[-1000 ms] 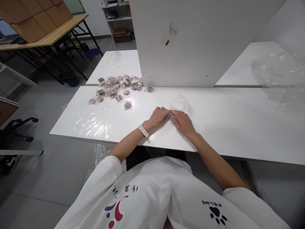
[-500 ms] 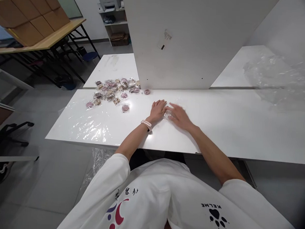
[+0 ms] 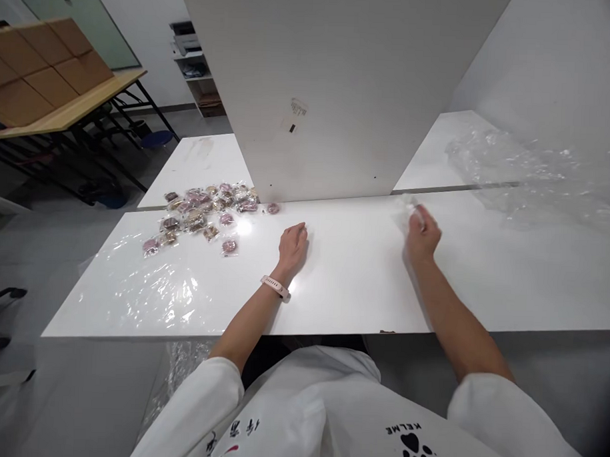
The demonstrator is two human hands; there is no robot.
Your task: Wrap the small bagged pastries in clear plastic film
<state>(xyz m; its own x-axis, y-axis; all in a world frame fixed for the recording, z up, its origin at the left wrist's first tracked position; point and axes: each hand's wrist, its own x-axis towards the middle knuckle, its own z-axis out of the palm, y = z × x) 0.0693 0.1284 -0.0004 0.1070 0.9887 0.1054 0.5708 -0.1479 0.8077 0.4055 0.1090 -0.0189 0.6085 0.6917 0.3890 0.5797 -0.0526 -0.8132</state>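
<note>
My left hand point(image 3: 293, 247) rests on the white table point(image 3: 353, 277), its fingers curled together and nothing visible in them. A pale pink band point(image 3: 276, 287) circles that wrist. Off to the right, my right hand point(image 3: 423, 234) is closed around a clear plastic bag point(image 3: 406, 211), slightly smeared by motion, whose crumpled end sticks out to the left. Left of my left hand lies a single wrapped pink piece point(image 3: 229, 246). Beyond it is a heap of small individually wrapped pieces point(image 3: 198, 211), pink, brown and yellowish.
A white upright panel point(image 3: 334, 96) stands at the table's back edge. Loose clear plastic film point(image 3: 527, 169) spreads at the back right. Shiny clear plastic point(image 3: 167, 294) covers the table's left end. Farther off stand cardboard boxes point(image 3: 65, 67) on a wooden table.
My right hand has moved away from my left hand to the right, carrying the clear plastic bag. My left hand's fingers have curled in. The view has shifted.
</note>
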